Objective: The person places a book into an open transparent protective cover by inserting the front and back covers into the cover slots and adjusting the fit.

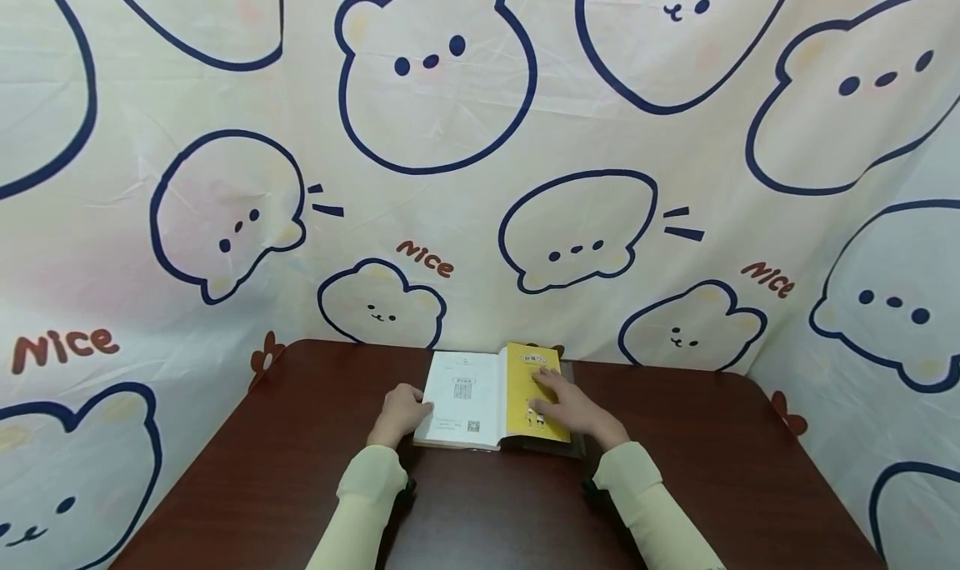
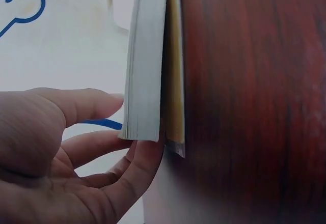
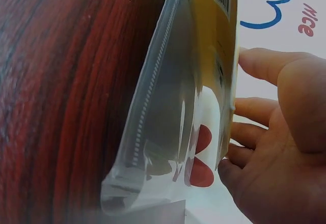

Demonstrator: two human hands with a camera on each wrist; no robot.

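Observation:
An open book lies on the table, its left side a white page with small print and a QR code. On the right is its yellow cover, with a clear plastic sleeve standing out below it. My left hand holds the page block at its left edge, thumb on the upper face and fingers beneath. Spread over the yellow cover, my right hand rests its thumb and fingertips on the surface.
The dark reddish-brown table extends around the book. Behind it and at both sides hangs a pale cloth printed with cartoon bear outlines; the book's far edge lies close to it.

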